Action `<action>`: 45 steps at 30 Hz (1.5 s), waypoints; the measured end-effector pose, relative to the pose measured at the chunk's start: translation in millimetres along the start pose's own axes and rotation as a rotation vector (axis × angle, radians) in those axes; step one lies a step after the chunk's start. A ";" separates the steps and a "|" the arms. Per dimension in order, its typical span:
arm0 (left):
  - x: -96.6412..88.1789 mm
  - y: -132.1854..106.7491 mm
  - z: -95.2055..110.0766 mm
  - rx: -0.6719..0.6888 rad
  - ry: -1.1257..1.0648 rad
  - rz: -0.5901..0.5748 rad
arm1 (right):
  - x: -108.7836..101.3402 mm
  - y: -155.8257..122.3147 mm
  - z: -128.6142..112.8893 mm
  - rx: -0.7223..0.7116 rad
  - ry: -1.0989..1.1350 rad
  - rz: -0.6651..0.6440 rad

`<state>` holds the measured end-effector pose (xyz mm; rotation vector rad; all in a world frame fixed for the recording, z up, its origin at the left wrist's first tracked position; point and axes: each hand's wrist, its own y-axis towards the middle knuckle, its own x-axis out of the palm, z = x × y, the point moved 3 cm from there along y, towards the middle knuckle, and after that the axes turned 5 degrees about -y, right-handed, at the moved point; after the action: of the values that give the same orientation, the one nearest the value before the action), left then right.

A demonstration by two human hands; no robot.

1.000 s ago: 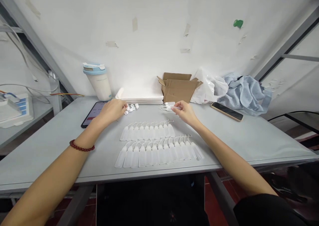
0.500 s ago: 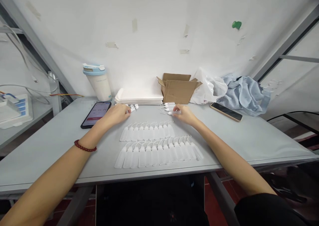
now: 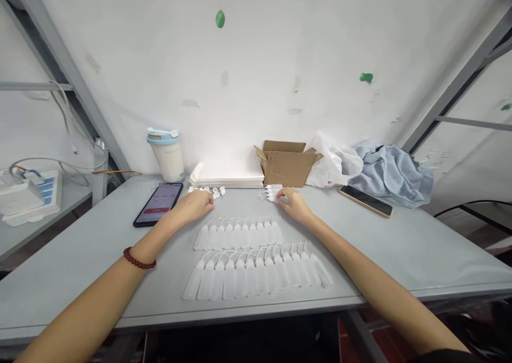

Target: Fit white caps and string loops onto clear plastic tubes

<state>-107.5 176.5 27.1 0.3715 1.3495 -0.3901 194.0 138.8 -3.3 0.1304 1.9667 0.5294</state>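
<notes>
My left hand [image 3: 195, 205] rests palm down at the back left of the table, just in front of small white caps [image 3: 218, 192]. Its fingers are curled together, and whatever they hold is hidden. At the back middle, my right hand [image 3: 296, 206] has its fingertips closed on the end of a small white bottle [image 3: 273, 196] with a thin stem, in a little group of the same. Between my forearms lie two rows of translucent flat bottles with thin curved stems: a back row [image 3: 240, 236] and a longer front row [image 3: 256, 277].
Along the wall stand a lidded cup [image 3: 167, 160], a white stack of flat pieces [image 3: 228, 181], an open cardboard box [image 3: 288, 170], a plastic bag [image 3: 334, 163] and a blue cloth [image 3: 394, 173]. A lit phone [image 3: 159, 205] lies left, a dark one [image 3: 366, 200] right.
The view has tilted up, so everything sits lower in the picture. My left hand has drawn slightly toward me from the caps. My right hand stays at the small bottles.
</notes>
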 end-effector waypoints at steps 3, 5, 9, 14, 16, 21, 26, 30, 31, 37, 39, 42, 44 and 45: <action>-0.3 -1.0 0.6 0.003 -0.011 -0.010 | 1.2 0.5 3.1 -0.006 0.000 0.012; 0.5 -0.4 -1.2 0.002 -0.015 -0.030 | 2.5 1.0 5.5 -0.001 0.002 0.014; 2.5 2.5 -5.7 0.007 -0.017 -0.078 | 2.7 2.7 6.7 0.008 0.011 0.048; 1.9 2.7 -4.8 0.034 0.010 -0.130 | -11.1 1.2 -3.1 0.027 0.057 0.058; 0.6 2.3 -3.7 0.035 0.014 -0.131 | -21.0 -2.0 -10.0 0.058 0.127 0.000; -0.2 1.9 -3.0 0.030 -0.002 -0.194 | -39.1 -14.9 -31.8 0.152 0.269 -0.361; -0.9 0.5 -2.4 -0.007 -0.077 -0.194 | -39.6 -25.4 -51.9 0.065 0.214 -0.669; -2.5 -0.6 1.3 0.026 -0.078 -0.178 | -35.6 -28.2 -54.6 0.062 0.156 -0.799; -2.6 -0.6 1.5 0.026 -0.070 -0.179 | -35.0 -28.0 -54.0 0.067 0.147 -0.807; -0.6 2.0 -1.3 0.017 -0.068 -0.163 | -31.3 -28.2 -45.6 0.204 0.145 -0.864; 0.8 2.5 -2.3 0.018 -0.058 -0.167 | -30.2 -28.1 -43.8 0.217 0.157 -0.861; 2.0 1.9 -1.9 0.029 -0.050 -0.166 | -28.8 -28.1 -41.7 0.241 0.176 -0.851; 1.4 0.4 0.1 0.033 -0.059 -0.155 | -29.0 -28.0 -40.6 0.265 0.195 -0.837; 0.5 -0.6 2.0 0.037 -0.062 -0.145 | -29.5 -27.8 -40.2 0.275 0.210 -0.827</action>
<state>-106.0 175.0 27.0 0.2906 1.3140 -0.5432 175.6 92.1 24.0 -0.5698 2.0703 -0.2779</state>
